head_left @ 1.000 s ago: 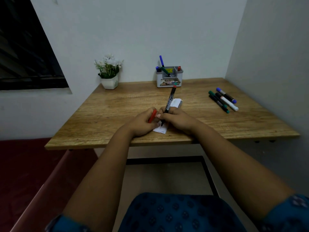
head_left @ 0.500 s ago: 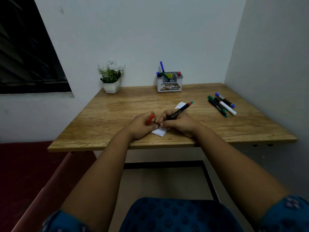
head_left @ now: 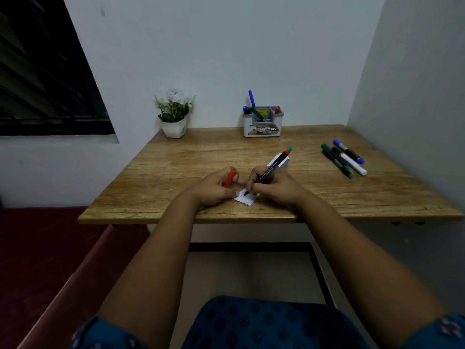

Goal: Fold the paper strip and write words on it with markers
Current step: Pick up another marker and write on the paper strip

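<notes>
A folded white paper strip (head_left: 247, 199) lies near the front edge of the wooden table (head_left: 176, 170), running under my hands to its far end by the marker's top. My right hand (head_left: 274, 185) grips a black marker (head_left: 273, 167) with a red and green end, its tip touching the near part of the paper. My left hand (head_left: 216, 188) rests beside the paper, holding a red marker cap (head_left: 230, 178) and touching the strip's left edge. Small marks show on the paper.
Several markers (head_left: 343, 159) lie loose on the table's right side. A white pen holder (head_left: 261, 124) with markers stands at the back centre, a potted white flower (head_left: 175, 114) at the back left. Walls close in behind and to the right.
The marker in my right hand has tilted from pointing away to leaning right, and its tip has come down onto the paper. My left hand has kept the red cap.
</notes>
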